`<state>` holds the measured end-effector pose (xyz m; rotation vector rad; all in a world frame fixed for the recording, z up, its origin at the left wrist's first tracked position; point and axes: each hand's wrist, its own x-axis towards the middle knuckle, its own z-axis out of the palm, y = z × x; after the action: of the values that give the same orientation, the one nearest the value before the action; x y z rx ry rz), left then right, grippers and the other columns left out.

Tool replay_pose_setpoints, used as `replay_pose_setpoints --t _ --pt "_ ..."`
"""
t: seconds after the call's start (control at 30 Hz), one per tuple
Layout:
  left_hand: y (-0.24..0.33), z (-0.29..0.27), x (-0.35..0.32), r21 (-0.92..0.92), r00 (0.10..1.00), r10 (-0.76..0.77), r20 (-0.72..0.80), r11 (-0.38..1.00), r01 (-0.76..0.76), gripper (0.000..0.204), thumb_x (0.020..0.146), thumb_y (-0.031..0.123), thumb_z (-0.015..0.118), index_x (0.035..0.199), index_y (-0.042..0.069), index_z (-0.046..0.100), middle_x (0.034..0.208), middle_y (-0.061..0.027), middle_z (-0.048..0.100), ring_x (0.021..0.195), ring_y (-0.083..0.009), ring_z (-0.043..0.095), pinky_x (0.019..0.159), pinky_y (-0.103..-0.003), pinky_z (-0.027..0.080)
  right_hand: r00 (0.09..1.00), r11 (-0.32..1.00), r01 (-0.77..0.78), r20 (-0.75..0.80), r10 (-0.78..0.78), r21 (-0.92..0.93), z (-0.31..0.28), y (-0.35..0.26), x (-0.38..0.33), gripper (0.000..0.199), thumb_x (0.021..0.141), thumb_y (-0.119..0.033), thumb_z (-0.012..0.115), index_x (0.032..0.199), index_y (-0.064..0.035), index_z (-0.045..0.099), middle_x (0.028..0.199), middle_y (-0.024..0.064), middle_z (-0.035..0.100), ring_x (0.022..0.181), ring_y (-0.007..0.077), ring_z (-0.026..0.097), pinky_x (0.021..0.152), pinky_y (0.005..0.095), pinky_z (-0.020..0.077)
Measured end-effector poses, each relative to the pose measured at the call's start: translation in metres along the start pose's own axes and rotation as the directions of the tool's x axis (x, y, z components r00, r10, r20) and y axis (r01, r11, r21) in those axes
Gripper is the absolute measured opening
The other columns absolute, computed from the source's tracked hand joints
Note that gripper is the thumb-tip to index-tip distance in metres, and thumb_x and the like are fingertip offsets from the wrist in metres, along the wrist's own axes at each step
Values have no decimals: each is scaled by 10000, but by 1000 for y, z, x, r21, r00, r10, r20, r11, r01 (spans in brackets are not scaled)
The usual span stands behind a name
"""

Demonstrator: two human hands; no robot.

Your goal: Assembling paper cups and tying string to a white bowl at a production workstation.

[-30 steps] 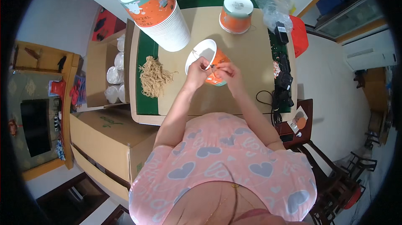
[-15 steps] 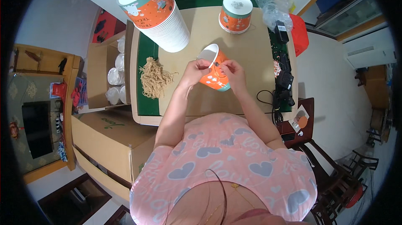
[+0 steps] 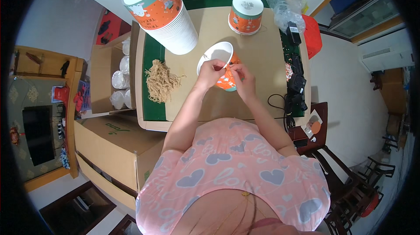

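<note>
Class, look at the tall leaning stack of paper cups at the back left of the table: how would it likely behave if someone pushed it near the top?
The stack of paper cups looks tall and already tilted, so it would probably tip easily. Being nested paper, it is likely light and may slide apart. Its round shape suggests it would roll once down.

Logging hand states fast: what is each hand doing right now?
Left hand: closed, pinching the rim of the orange paper cup with white inside.
Right hand: closed, gripping the same cup's side.

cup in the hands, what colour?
The paper cup: orange outside with teal trim, white inside; head view.
</note>
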<state>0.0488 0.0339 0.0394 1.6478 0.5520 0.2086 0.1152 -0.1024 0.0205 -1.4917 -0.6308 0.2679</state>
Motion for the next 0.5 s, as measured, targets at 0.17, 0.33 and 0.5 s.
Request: replay_pose_setpoints --t 0.17,0.33,0.5 --pt "8 16 -3 139 994 105 -40 985 -98 102 764 -55 577 858 -23 600 797 -73 643 739 -114 599 695 -251 487 996 995 -80 31 82 -52 -5 9 -3 41 848 -50 559 878 -24 552 844 39 594 771 110 585 697 250 485" --pt "-11 24 -7 315 988 142 -55 942 -118 117 758 -36 605 869 -9 579 766 -98 630 719 -154 614 676 -284 499 966 961 -260 26 259 96 -8 37 -8 60 875 -83 548 902 -35 524 841 10 580 810 90 564 675 216 465" --pt "-18 22 -17 271 969 226 -96 943 -194 165 734 -10 626 886 9 563 799 -135 603 715 -223 602 644 -312 489 923 881 -384 87 375 278 -16 34 -16 23 867 -52 537 878 -43 518 762 -9 538 689 56 513 595 199 425"
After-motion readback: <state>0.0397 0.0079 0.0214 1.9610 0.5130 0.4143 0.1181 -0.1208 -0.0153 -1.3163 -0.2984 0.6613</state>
